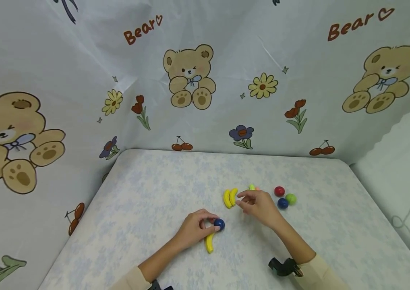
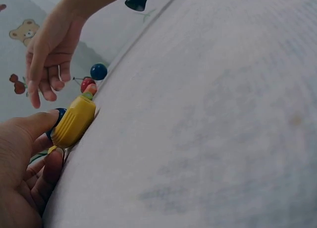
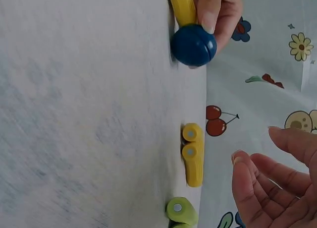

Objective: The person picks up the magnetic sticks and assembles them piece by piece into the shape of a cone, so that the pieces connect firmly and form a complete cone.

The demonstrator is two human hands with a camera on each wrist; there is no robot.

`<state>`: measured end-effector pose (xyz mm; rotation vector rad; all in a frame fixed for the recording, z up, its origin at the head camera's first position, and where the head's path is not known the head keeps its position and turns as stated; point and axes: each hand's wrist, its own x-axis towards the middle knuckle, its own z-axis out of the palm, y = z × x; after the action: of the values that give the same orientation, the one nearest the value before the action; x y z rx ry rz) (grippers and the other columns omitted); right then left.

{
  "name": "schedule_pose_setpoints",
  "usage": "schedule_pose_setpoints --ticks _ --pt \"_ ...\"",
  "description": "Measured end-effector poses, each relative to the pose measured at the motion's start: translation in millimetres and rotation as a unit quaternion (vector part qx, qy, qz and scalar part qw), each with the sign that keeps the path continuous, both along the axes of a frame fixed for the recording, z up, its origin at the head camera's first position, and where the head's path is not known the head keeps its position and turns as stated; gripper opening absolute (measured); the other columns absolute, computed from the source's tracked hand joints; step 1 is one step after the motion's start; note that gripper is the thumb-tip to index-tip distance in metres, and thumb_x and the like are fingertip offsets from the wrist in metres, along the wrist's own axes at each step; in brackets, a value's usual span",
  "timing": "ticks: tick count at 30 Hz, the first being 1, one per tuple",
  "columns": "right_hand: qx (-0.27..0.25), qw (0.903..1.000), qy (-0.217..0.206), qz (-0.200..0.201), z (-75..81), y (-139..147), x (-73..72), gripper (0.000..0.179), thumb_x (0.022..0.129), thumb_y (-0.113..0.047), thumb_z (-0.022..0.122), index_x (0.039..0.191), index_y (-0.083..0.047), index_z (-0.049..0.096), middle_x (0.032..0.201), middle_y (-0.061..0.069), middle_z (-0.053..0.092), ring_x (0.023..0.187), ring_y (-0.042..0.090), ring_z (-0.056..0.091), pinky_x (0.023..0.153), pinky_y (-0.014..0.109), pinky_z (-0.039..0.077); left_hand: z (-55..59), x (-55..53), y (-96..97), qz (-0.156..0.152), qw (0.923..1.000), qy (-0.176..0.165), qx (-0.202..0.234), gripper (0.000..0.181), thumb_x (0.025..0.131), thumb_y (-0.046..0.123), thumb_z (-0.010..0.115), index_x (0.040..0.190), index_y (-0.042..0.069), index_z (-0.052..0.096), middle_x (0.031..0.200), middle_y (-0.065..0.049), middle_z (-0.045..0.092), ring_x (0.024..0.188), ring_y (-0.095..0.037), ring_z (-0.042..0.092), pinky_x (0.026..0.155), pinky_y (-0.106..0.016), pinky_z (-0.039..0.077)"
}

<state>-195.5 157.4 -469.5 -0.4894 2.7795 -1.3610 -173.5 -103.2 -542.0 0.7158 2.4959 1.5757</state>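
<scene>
My left hand (image 1: 195, 230) pinches a small blue ball (image 1: 219, 224) between thumb and fingers, low over the table. Right beside that ball lies a toy banana (image 1: 209, 243), its upper end partly hidden by the hand; the right wrist view shows the ball (image 3: 194, 45) against the banana's end (image 3: 182, 7). My right hand (image 1: 259, 205) hovers with fingers loosely bent and apart, nothing between them. Close to its fingertips lie two toy bananas (image 1: 230, 198), side by side. Behind the right hand, a light green piece (image 1: 251, 187) and a pinkish one are mostly hidden.
To the right of the right hand, a red ball (image 1: 279, 191), another blue ball (image 1: 282, 203) and a green ball (image 1: 290, 199) sit grouped together. The pale patterned table (image 1: 154, 193) meets a bear-printed curtain (image 1: 226, 121) at its back edge.
</scene>
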Motion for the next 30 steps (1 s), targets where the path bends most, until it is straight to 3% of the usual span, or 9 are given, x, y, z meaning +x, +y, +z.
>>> schedule_pose_setpoints --ticks 6,11,30 --pt "0.077 0.9959 0.033 -0.034 -4.2 -5 -23.0 0.024 0.089 -0.015 0.080 0.106 0.001 0.076 0.082 0.004 0.071 0.069 0.015 0.062 0.060 0.030 0.055 -0.5 0.3 0.4 -0.003 0.9999 -0.014 0.002 0.026 0.090 0.034 0.080 0.114 0.025 0.077 0.097 0.009 0.067 0.056 -0.005 0.052 0.048 -0.023 0.048" --pt "0.102 0.9934 0.022 -0.047 -11.0 -10 -34.0 0.023 0.088 -0.012 0.081 0.105 0.003 0.076 0.078 0.003 0.069 0.071 0.016 0.062 0.062 0.029 0.054 -0.6 2.0 0.4 -0.005 0.9991 -0.036 0.019 0.024 0.091 0.029 0.079 0.114 0.023 0.077 0.097 0.006 0.066 0.051 -0.006 0.052 0.043 -0.025 0.050" --pt "0.174 0.9827 0.012 -0.061 -15.2 -33 -47.9 0.035 0.082 -0.013 0.086 0.110 0.004 0.075 0.076 0.002 0.062 0.068 0.017 0.054 0.062 0.030 0.048 -1.6 0.5 -2.2 -0.003 0.9986 -0.042 0.034 0.024 0.092 0.029 0.079 0.115 0.022 0.076 0.097 0.002 0.065 0.050 -0.005 0.050 0.041 -0.026 0.050"
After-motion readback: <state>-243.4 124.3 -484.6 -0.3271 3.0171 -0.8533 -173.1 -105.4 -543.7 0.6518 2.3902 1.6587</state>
